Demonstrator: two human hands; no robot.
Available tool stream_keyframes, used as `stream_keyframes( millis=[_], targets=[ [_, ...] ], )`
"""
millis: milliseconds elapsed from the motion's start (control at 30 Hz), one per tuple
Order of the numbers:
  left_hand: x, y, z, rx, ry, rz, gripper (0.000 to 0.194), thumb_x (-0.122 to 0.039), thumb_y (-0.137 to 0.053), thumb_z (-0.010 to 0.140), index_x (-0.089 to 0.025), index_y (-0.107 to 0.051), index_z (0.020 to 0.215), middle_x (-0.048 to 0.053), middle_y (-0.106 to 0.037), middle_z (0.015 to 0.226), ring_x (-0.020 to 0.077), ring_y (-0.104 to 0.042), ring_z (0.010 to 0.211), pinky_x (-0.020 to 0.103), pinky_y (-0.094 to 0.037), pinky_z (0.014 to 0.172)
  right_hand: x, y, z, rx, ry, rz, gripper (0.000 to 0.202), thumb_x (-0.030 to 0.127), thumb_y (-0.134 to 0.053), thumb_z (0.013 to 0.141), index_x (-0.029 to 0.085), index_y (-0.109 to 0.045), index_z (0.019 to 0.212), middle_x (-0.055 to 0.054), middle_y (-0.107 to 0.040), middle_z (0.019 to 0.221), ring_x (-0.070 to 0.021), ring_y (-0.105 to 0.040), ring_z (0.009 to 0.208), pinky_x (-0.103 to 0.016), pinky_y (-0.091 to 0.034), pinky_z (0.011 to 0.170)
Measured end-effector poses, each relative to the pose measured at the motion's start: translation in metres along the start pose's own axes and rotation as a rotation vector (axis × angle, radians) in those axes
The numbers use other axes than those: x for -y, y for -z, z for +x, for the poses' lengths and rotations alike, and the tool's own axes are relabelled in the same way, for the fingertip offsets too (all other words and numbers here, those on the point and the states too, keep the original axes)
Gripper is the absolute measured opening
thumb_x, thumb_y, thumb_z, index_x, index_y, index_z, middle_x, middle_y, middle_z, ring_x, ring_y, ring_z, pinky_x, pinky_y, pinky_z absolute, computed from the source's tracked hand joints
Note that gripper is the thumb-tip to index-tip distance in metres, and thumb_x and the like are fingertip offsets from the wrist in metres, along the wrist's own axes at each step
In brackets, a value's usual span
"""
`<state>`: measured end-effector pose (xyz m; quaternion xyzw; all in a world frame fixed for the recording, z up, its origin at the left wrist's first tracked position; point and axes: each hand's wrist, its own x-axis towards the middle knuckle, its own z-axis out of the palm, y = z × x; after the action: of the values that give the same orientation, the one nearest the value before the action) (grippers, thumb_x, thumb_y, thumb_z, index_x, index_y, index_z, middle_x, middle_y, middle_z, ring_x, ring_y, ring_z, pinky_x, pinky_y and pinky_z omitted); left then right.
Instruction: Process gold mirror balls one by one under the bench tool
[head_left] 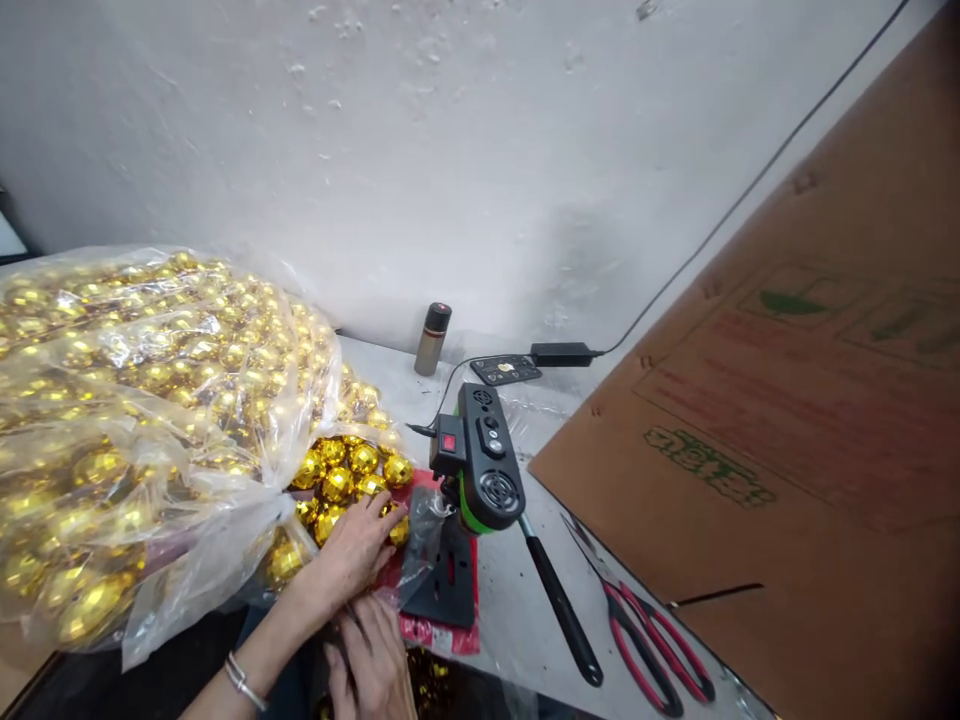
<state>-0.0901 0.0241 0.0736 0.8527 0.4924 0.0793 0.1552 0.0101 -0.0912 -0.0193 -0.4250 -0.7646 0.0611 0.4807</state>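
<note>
My left hand (358,545), with a bracelet at the wrist, reaches over loose shiny gold disco balls (338,484) at the mouth of a clear plastic bag (247,510). Its fingers and thumb are bent round a gold ball (399,528) at the right of the group. Just below that forearm, at the table's near edge, is my right hand (375,665). Its fingers are curled, and whatever lies under them is hidden. More gold balls (431,680) show dimly below the edge, to the right of this hand.
A black device with a red switch (484,460) stands on a dark base plate (442,585), over red packaging (465,640). Red-handled scissors (645,640) lie right of its black handle (566,615). Behind are a bottle (433,340) and power adapter (562,354). A large cardboard box (787,420) leans at right.
</note>
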Motion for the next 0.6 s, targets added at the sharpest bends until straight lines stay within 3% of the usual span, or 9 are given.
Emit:
stream_keyframes(
  millis=[133,233,300,400,500,600],
  targets=[
    [-0.010,0.000,0.015,0.153,0.104,0.087,0.068,-0.005,-0.063,0.086,-0.019,-0.055,0.152,0.019,-0.059,0.155,0.0359,-0.066,0.135,0.050,-0.056,0.112,0.000,-0.011,0.009,0.124,-0.001,0.060,0.046,0.015,-0.057,0.092,0.018,-0.064,0.137,-0.015,-0.077,0.125,-0.0316,-0.074,0.119,-0.049,-0.061,0.107],
    [-0.011,-0.007,0.022,0.126,0.170,0.095,0.071,-0.004,-0.062,0.085,-0.020,-0.051,0.153,0.018,-0.057,0.156,0.0328,-0.070,0.131,0.044,-0.058,0.108,0.000,-0.018,0.016,0.156,-0.016,0.112,0.056,0.015,-0.062,0.087,0.016,-0.062,0.143,-0.016,-0.077,0.126,-0.0309,-0.074,0.118,-0.045,-0.061,0.106],
    [-0.006,-0.013,0.021,-0.004,0.184,0.028,0.065,-0.009,-0.064,0.086,-0.021,-0.052,0.149,0.018,-0.055,0.156,0.0313,-0.072,0.128,0.042,-0.061,0.103,0.001,-0.016,0.016,0.131,-0.040,0.116,0.054,0.015,-0.060,0.088,0.017,-0.063,0.142,-0.016,-0.077,0.126,-0.0298,-0.074,0.116,-0.043,-0.062,0.103],
    [0.006,-0.017,0.012,-0.307,0.181,-0.130,0.049,-0.025,-0.062,0.092,-0.020,-0.054,0.141,0.017,-0.064,0.142,0.0313,-0.078,0.113,0.045,-0.066,0.093,0.004,-0.002,0.009,0.023,-0.119,0.041,0.044,0.016,-0.055,0.095,0.022,-0.066,0.137,-0.014,-0.076,0.129,-0.0290,-0.074,0.120,-0.044,-0.062,0.103],
    [0.014,-0.017,-0.006,-0.606,0.204,-0.272,0.049,-0.040,-0.062,0.095,-0.021,-0.054,0.139,0.015,-0.070,0.135,0.0340,-0.076,0.120,0.050,-0.065,0.100,0.005,0.014,-0.003,-0.143,-0.244,-0.086,0.043,0.018,-0.054,0.102,0.027,-0.065,0.143,-0.015,-0.073,0.139,-0.0315,-0.070,0.132,-0.048,-0.062,0.105],
    [0.009,-0.019,-0.031,-0.700,0.240,-0.399,0.058,-0.048,-0.065,0.095,-0.021,-0.052,0.145,0.016,-0.071,0.142,0.0338,-0.073,0.128,0.049,-0.063,0.106,0.006,0.018,-0.013,-0.201,-0.359,-0.142,0.047,0.021,-0.057,0.105,0.029,-0.061,0.151,-0.017,-0.068,0.147,-0.0343,-0.068,0.136,-0.051,-0.063,0.105]
  ],
)
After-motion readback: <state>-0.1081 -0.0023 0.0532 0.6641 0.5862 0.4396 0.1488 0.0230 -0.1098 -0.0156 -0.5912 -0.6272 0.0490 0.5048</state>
